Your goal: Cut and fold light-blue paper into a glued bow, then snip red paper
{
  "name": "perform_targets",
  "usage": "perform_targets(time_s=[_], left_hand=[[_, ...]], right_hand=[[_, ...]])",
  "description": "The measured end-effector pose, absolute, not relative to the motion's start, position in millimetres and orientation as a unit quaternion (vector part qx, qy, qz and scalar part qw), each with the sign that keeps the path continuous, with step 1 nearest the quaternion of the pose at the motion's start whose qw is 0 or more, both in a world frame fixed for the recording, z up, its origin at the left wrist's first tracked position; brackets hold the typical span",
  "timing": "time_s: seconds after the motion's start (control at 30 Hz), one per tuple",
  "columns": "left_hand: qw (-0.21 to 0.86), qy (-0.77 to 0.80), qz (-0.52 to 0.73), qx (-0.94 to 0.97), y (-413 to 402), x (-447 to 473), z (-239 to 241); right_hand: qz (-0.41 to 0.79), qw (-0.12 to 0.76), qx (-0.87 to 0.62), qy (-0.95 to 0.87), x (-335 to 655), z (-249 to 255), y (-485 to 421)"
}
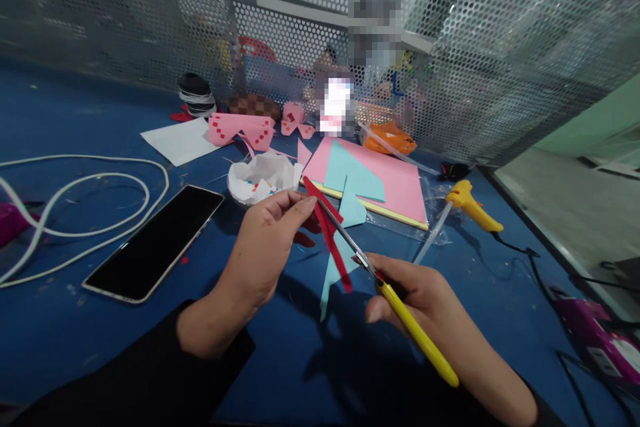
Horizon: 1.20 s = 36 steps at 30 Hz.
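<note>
Over the blue desk (45,347), our left hand (267,243) pinches a red strip (335,252) slanting toward us, overlapped by scissors (391,296) our right hand (436,297) grips.

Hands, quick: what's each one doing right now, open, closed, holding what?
Left hand: closed, pinching the red strip between thumb and fingers.
Right hand: closed on the yellow-handled scissors, blades at the strip.
</note>
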<state>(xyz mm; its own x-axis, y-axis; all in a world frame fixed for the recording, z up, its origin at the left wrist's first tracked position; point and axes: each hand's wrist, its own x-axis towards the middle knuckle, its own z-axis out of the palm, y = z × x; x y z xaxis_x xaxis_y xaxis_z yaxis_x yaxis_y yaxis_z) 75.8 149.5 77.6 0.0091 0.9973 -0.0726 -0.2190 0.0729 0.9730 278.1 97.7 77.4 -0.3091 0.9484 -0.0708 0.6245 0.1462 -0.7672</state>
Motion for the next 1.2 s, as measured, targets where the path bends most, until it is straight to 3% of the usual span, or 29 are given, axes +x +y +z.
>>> perform_targets(time_s=[0.47, 0.97, 1.2], left_hand=[[0.527, 0.46, 0.539, 0.469, 149.9, 73.6, 74.9], [0.593, 0.44, 0.525, 0.423, 146.6, 78.1, 74.2], [0.546, 0.445, 0.577, 0.413, 150.1, 78.0, 71.2]], right_hand=[[0.412, 0.232, -0.508, -0.72, 280.0, 71.4, 93.5], [0.416, 0.236, -0.515, -0.711, 280.1, 70.8, 95.5], [0.528, 0.263, -0.472, -0.655, 277.6, 76.2, 95.0]])
